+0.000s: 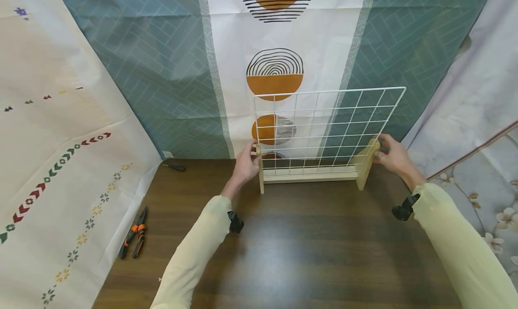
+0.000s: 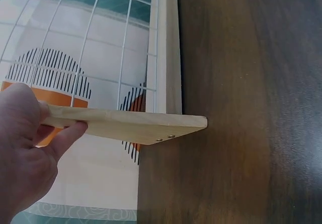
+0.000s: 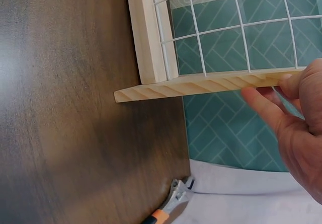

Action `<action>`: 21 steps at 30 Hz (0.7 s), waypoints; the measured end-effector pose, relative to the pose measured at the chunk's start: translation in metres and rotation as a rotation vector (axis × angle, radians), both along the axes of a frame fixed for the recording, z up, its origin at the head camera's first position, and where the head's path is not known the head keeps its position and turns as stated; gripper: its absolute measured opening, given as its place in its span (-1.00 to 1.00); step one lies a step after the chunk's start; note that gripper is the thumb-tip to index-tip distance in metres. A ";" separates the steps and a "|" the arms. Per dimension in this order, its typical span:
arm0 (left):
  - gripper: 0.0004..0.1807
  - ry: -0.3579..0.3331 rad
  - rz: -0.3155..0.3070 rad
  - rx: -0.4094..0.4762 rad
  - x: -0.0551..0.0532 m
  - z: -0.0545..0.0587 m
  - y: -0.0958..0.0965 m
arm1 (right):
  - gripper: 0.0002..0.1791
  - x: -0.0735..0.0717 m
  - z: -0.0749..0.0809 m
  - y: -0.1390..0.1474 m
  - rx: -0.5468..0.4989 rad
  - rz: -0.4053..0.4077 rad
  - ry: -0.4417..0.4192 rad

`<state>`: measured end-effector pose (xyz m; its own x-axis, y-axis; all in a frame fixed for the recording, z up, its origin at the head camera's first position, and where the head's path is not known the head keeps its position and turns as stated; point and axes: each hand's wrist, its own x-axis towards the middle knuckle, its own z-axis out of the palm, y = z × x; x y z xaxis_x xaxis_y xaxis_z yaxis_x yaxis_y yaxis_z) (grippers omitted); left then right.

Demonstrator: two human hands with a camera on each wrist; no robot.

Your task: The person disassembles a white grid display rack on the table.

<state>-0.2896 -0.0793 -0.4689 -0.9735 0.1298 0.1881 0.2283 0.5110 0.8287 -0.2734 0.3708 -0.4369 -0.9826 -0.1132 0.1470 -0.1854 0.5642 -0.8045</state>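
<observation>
A display rack stands upright at the back of the dark wooden table. It has a white wire grid point(image 1: 329, 91), a wooden crossbar point(image 1: 309, 177) along the bottom and a wooden side panel at each end. My left hand point(image 1: 246, 163) pinches the upper part of the left side panel point(image 2: 126, 121), thumb and fingers on its two faces. Two screw heads point(image 2: 171, 136) show on that panel's outer face. Over at the other end, my right hand point(image 1: 393, 155) grips the upper edge of the right side panel point(image 3: 201, 87). The grid fits between both panels.
Pliers with orange and black handles point(image 1: 134, 228) lie on the table point(image 1: 283, 237) at left. A small dark screwdriver point(image 1: 175, 167) is near the back left corner. An adjustable wrench point(image 3: 177, 196) lies by the right edge. Patterned cloth point(image 1: 170, 75) hangs behind the rack.
</observation>
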 end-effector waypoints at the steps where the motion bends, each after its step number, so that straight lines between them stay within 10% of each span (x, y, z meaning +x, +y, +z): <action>1: -0.41 0.004 0.000 0.001 0.001 -0.001 -0.001 | -0.43 0.000 -0.001 0.000 -0.001 0.000 0.002; 21: -0.43 0.140 0.017 -0.026 0.024 -0.009 -0.011 | -0.42 0.011 -0.002 -0.012 -0.028 0.015 0.004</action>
<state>-0.2657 -0.0904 -0.4779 -0.9402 0.1203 0.3187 0.3317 0.5369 0.7757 -0.2622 0.3585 -0.4391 -0.9802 -0.1242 0.1545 -0.1974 0.5389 -0.8189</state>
